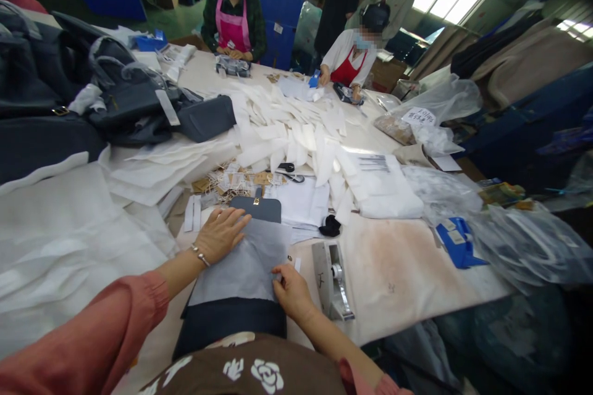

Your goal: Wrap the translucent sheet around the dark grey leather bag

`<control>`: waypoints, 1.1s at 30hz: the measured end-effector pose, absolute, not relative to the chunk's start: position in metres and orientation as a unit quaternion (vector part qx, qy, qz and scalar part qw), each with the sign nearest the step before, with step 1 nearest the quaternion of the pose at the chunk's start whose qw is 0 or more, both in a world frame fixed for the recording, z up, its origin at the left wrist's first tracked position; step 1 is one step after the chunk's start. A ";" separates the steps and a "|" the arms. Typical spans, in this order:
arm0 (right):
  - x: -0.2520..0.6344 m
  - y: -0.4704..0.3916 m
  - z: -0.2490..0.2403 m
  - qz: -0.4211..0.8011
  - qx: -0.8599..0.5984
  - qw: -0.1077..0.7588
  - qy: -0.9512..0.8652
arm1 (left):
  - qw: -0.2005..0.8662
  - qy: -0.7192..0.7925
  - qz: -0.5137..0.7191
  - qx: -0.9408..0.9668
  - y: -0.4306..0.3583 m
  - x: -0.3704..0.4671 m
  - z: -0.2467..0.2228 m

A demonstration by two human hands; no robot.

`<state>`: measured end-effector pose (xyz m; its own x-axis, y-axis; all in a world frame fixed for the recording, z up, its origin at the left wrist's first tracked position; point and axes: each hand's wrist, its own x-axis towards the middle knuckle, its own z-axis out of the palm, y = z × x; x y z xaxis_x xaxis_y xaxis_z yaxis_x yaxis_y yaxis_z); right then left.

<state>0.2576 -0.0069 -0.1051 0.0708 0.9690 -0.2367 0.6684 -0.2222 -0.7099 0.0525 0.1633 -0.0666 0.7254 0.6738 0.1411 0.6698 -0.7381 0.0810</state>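
The bag lies on the counter, a pale sheet spread across its middle. The left hand rests flat on the sheet at the bag's upper left, fingers extended. The right hand is curled at the bag's right edge, against the sheet; whether it pinches the sheet, I cannot tell. Right of the bag stands a tape dispenser; beyond the bag lie tags.
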 end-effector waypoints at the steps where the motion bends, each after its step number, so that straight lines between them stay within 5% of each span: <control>1: 0.257 -0.007 -0.106 0.352 -0.702 0.215 -0.581 | 0.012 0.348 0.091 0.933 0.158 0.050 -0.068; 5: 0.257 -0.005 -0.111 0.356 -0.709 0.210 -0.571 | 0.092 0.265 0.063 0.958 0.145 0.043 -0.078; 11: 0.257 -0.003 -0.112 0.360 -0.707 0.205 -0.573 | 0.175 0.329 0.054 0.926 0.138 0.042 -0.088; 17: 0.262 0.002 -0.103 0.371 -0.740 0.156 -0.539 | 0.170 0.347 0.032 0.922 0.136 0.042 -0.082; 23: 0.260 0.021 -0.067 0.185 -0.704 0.097 -0.679 | 0.165 0.338 0.024 0.926 0.133 0.041 -0.084; 28: 0.235 0.044 -0.062 0.218 -0.529 0.128 -0.810 | 0.166 0.331 0.033 0.929 0.132 0.038 -0.089; 33: 0.243 0.065 -0.086 0.212 -0.602 0.074 -0.767 | 0.177 0.320 0.031 0.930 0.133 0.034 -0.096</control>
<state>0.2429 0.0652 -0.0862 -0.2653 0.9537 -0.1413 0.8908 0.1864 -0.4143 0.0340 0.1332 -0.0958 0.7928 0.6069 -0.0557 0.5850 -0.7322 0.3487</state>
